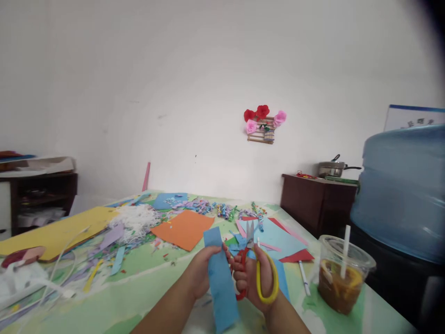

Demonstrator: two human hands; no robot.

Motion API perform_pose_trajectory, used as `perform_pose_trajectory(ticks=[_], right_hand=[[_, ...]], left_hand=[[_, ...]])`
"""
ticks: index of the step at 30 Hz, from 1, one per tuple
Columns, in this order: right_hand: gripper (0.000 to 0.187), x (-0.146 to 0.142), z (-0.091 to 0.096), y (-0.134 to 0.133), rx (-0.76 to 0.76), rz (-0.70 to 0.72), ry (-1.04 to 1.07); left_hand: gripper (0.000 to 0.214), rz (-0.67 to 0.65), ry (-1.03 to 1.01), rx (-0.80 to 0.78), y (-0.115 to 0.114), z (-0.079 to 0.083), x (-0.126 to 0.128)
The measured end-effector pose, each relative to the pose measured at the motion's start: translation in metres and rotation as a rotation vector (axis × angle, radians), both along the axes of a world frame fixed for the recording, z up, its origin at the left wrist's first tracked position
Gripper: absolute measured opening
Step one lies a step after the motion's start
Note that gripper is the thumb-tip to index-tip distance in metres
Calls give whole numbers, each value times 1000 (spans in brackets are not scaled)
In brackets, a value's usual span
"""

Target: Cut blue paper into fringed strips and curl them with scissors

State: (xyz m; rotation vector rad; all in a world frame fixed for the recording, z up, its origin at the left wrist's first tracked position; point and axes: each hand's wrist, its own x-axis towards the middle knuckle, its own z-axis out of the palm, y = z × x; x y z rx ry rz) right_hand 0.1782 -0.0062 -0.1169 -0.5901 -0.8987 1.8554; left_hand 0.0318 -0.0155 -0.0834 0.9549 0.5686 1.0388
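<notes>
My left hand (200, 274) is closed on a long blue paper strip (219, 283), held upright over the near edge of the table (146, 283). My right hand (255, 280) grips a pair of scissors (251, 260) with one red and one yellow handle loop. The short metal blades point up and away, just right of the strip's top end. The two hands are close together, almost touching.
An orange sheet (183, 228), a yellow sheet (59, 232), light blue and red paper (285, 241) and several shreds and curls litter the table. A plastic cup of brown drink with a straw (342, 273) stands at the right, a white pen (304, 277) beside it. A large water jug (403, 190) sits further right.
</notes>
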Motion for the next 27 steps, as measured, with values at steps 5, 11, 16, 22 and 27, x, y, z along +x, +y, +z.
perform_pose_trajectory(ticks=[5,11,16,22,27], right_hand=[[64,-2,6,-14,-25,134,60],[49,-2,5,-13,-15,136,3],[45,-10,-5,-16,88,106,-57],[56,-15,-13,-16,157,157,-183],[55,-15,-14,-14,174,167,-222]], left_hand=[[29,118,173,126,0,-2,0],[24,406,480,403,1,-2,-4],[12,445,704,594,-2,4,-7],[10,379,843,703,-6,10,-12],[10,403,943,761,-8,6,-5]])
